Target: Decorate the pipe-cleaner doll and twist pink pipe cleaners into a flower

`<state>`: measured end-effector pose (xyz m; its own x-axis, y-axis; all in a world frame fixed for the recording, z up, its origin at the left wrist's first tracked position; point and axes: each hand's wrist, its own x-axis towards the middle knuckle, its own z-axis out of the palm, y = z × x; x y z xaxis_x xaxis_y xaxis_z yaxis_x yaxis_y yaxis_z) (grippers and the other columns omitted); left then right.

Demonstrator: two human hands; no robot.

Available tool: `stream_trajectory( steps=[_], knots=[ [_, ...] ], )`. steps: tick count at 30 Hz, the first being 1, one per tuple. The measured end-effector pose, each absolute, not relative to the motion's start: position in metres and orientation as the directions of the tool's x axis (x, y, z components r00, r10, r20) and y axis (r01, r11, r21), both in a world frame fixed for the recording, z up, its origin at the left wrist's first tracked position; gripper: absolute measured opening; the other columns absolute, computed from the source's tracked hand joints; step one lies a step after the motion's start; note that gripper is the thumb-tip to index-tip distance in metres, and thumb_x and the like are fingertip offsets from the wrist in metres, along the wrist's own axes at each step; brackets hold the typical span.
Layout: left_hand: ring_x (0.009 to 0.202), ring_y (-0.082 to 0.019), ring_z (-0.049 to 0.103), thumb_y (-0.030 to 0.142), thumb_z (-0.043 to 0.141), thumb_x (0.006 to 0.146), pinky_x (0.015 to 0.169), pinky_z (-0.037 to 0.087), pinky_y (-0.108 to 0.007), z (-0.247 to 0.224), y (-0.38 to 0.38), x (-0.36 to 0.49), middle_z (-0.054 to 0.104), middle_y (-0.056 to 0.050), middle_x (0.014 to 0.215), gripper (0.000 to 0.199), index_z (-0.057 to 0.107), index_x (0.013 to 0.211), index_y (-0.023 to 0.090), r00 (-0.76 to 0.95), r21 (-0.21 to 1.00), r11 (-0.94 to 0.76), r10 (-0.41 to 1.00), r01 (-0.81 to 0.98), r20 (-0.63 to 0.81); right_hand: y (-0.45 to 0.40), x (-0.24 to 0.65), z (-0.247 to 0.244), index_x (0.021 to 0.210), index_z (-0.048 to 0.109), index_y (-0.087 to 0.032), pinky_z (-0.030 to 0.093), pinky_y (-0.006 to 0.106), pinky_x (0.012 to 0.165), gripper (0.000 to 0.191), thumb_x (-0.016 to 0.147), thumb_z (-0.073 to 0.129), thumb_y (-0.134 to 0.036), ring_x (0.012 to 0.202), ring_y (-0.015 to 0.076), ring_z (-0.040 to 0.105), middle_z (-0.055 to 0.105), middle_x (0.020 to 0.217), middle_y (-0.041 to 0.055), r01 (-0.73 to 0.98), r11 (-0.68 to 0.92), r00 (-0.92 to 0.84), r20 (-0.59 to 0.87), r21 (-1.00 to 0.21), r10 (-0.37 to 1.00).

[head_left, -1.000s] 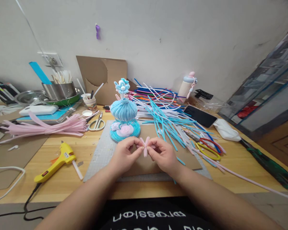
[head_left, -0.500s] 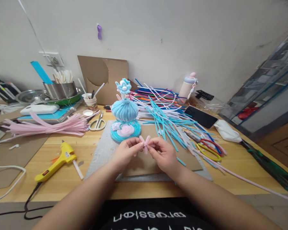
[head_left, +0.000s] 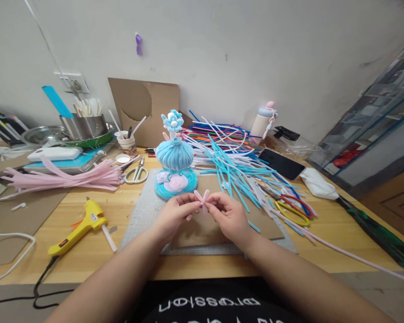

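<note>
Between my two hands is a small pink pipe-cleaner piece (head_left: 202, 197) with several short loops or arms spreading from its middle. My left hand (head_left: 178, 213) pinches it from the left with thumb and forefinger. From the right, my right hand (head_left: 229, 217) pinches it the same way; fingers partly cover the piece. Both hands are over a sheet of brown cardboard (head_left: 202, 235) on a grey cutting mat (head_left: 139, 220). Just beyond my left hand stands a light-blue pipe-cleaner figure (head_left: 175, 154) on a round blue base with a pink centre.
Left lie a yellow glue gun (head_left: 79, 227), white-handled scissors (head_left: 137, 175) and a bundle of pink pipe cleaners (head_left: 63, 176). Blue pipe cleaners (head_left: 230, 172) spread behind my right hand. Further right are yellow-and-red-handled pliers (head_left: 294, 213), a phone (head_left: 282, 164) and a bottle (head_left: 263, 121).
The pink piece has turned slightly between my fingertips, its upper arms now pointing a little differently. Both hands stay in nearly the same place.
</note>
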<state>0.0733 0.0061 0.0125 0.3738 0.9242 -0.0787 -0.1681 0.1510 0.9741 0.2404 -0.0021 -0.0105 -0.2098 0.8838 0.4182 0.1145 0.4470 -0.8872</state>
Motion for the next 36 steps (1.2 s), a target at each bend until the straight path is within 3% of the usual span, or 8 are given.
stream_trajectory(
  steps=[5,13,27,32,36],
  knots=[
    [0.066,-0.009,0.047,0.036,0.067,0.074,0.053,0.031,-0.019,0.0091,0.0063,0.0723,0.060,-0.001,0.075,0.021,0.067,0.079,0.016,0.367,0.987,0.135,0.926,-0.091,-0.093,-0.0030,0.2401,-0.0085,0.092,0.057,-0.020,0.045,0.025,0.063,0.009,0.089,0.050,-0.025,0.070,0.0131,0.058,0.060,0.079,0.0017,0.095,0.435,-0.271,0.397,-0.895,0.877],
    [0.062,-0.009,0.045,0.042,0.063,0.078,0.049,0.028,-0.019,0.0077,0.0088,0.0722,0.057,-0.002,0.068,0.029,0.066,0.072,0.014,0.358,0.967,0.190,0.926,-0.172,-0.118,-0.0014,0.2393,-0.0125,0.089,0.051,-0.020,0.043,0.024,0.061,0.008,0.090,0.049,-0.028,0.068,0.0129,0.058,0.060,0.076,0.0006,0.099,0.406,-0.265,0.370,-0.908,0.891],
    [0.056,-0.008,0.043,0.044,0.071,0.068,0.054,0.029,-0.022,0.0080,0.0078,0.0718,0.059,0.001,0.064,0.031,0.070,0.076,0.014,0.289,0.990,0.137,0.949,-0.018,-0.126,-0.0045,0.2396,-0.0114,0.091,0.053,-0.021,0.042,0.025,0.059,0.008,0.089,0.049,-0.027,0.065,0.0126,0.054,0.057,0.077,0.0008,0.201,0.480,-0.286,0.418,-0.854,0.862],
    [0.071,-0.013,0.053,0.038,0.071,0.070,0.071,0.038,-0.026,0.0135,0.0065,0.0736,0.062,-0.001,0.071,0.024,0.067,0.070,0.015,0.288,0.997,0.028,0.958,-0.069,-0.007,-0.0066,0.2392,-0.0078,0.100,0.048,-0.023,0.039,0.024,0.052,0.015,0.087,0.053,-0.030,0.059,0.0105,0.049,0.054,0.080,-0.0007,0.169,0.487,-0.206,0.452,-0.857,0.868],
    [0.071,-0.013,0.050,0.036,0.069,0.071,0.071,0.037,-0.026,0.0149,0.0067,0.0737,0.058,0.000,0.069,0.025,0.062,0.061,0.015,0.243,0.992,-0.118,0.962,-0.035,0.123,-0.0076,0.2416,-0.0049,0.103,0.048,-0.024,0.041,0.025,0.056,0.016,0.089,0.049,-0.032,0.066,0.0116,0.051,0.053,0.090,0.0016,0.136,0.501,-0.139,0.484,-0.855,0.864]
  ],
)
